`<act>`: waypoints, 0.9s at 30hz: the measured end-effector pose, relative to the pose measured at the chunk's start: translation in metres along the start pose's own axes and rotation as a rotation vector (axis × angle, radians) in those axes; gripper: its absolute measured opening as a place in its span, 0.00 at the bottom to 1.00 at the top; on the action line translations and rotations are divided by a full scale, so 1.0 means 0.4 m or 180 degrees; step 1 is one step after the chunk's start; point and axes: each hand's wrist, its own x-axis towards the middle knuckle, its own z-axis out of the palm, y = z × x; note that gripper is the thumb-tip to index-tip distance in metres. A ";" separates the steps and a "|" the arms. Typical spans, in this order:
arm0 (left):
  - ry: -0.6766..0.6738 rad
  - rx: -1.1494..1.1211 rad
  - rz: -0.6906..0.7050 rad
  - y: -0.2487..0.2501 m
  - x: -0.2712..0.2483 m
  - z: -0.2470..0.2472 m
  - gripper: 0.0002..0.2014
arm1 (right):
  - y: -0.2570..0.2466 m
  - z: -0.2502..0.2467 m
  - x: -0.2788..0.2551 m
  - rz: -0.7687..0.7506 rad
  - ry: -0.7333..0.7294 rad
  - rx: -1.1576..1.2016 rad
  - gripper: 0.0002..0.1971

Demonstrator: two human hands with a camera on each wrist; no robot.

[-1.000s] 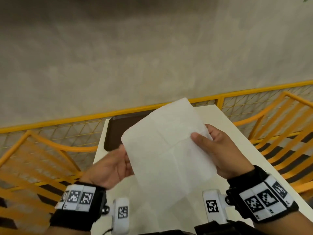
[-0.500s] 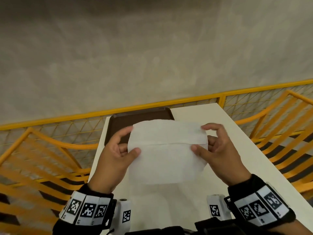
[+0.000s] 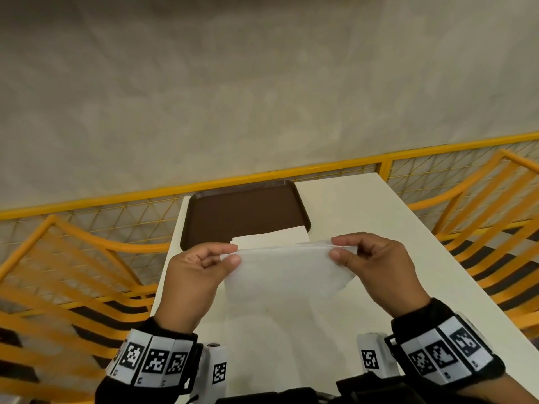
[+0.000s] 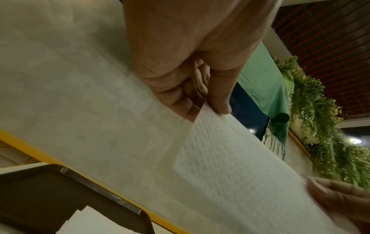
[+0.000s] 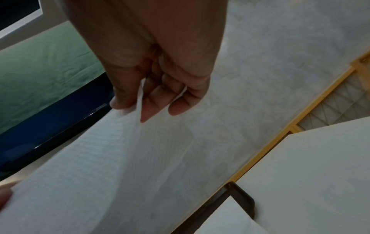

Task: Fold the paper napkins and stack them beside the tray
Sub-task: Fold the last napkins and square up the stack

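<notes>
We held the paper napkin up over the white tabletop, doubled over, its long axis running side to side between our hands and its upper edge turned toward the brown tray. Our left hand pinched the left top corner, fingers clamped on the sheet with the thumb. Our right hand pinched the right top corner the same way, and the right wrist view showed two layers parted at its fingers. The lower part hung loose toward us. More flat white napkins lay across the tray's near edge, partly on it and partly on the tabletop. Yellow railing ran behind the tray.
</notes>
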 end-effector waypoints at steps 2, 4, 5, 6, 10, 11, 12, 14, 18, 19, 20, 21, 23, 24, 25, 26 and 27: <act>0.0072 0.0111 0.0023 -0.011 0.006 0.000 0.11 | 0.005 0.006 0.003 0.0010 0.0039 -0.0133 0.11; 0.0131 0.0290 0.0010 -0.027 0.011 -0.001 0.11 | 0.014 0.012 0.003 -0.0019 0.0050 -0.0267 0.12; 0.0153 0.0422 0.0016 -0.035 0.011 -0.003 0.12 | 0.021 0.015 0.003 -0.0082 0.0033 -0.0377 0.12; 0.0155 0.0604 0.0050 -0.042 0.011 -0.006 0.12 | 0.029 0.017 0.002 -0.0157 -0.0010 -0.0536 0.12; -0.0255 0.0625 -0.0160 -0.064 0.011 -0.010 0.12 | 0.052 0.019 0.005 -0.0107 -0.0480 -0.0653 0.10; -0.0386 0.0265 -0.0325 -0.069 0.012 -0.008 0.13 | 0.055 0.022 0.006 -0.0026 -0.0606 -0.0603 0.09; -0.0502 -0.0163 -0.0511 -0.076 0.013 -0.005 0.12 | 0.058 0.026 0.008 0.0043 -0.0685 -0.0592 0.08; -0.0652 -0.0768 -0.0952 -0.093 0.015 0.002 0.21 | 0.064 0.040 0.016 0.0150 -0.0691 -0.0577 0.09; -0.0603 -0.0452 -0.1485 -0.143 0.027 0.022 0.25 | 0.084 0.061 0.044 0.0348 -0.0588 -0.0578 0.08; -0.0540 -0.0308 -0.1528 -0.156 0.037 0.027 0.20 | 0.089 0.065 0.052 0.0405 -0.0596 -0.0593 0.08; -0.0517 -0.0224 -0.1576 -0.171 0.050 0.029 0.16 | 0.095 0.069 0.060 0.0453 -0.0609 -0.0627 0.07; -0.0522 -0.0230 -0.1644 -0.184 0.064 0.033 0.13 | 0.102 0.074 0.069 0.0485 -0.0613 -0.0680 0.06; -0.0526 -0.0401 -0.1788 -0.207 0.095 0.043 0.10 | 0.115 0.085 0.094 0.0521 -0.0604 -0.0822 0.06; -0.0499 -0.0516 -0.1857 -0.212 0.111 0.051 0.09 | 0.122 0.092 0.109 0.0536 -0.0614 -0.0888 0.06; -0.0474 -0.0627 -0.1923 -0.216 0.126 0.058 0.09 | 0.130 0.100 0.125 0.0556 -0.0653 -0.0952 0.06; -0.0455 -0.0733 -0.1992 -0.219 0.141 0.065 0.08 | 0.136 0.110 0.144 0.0577 -0.0717 -0.1018 0.05; -0.0445 -0.0807 -0.2058 -0.219 0.155 0.073 0.07 | 0.143 0.121 0.163 0.0579 -0.0795 -0.1087 0.05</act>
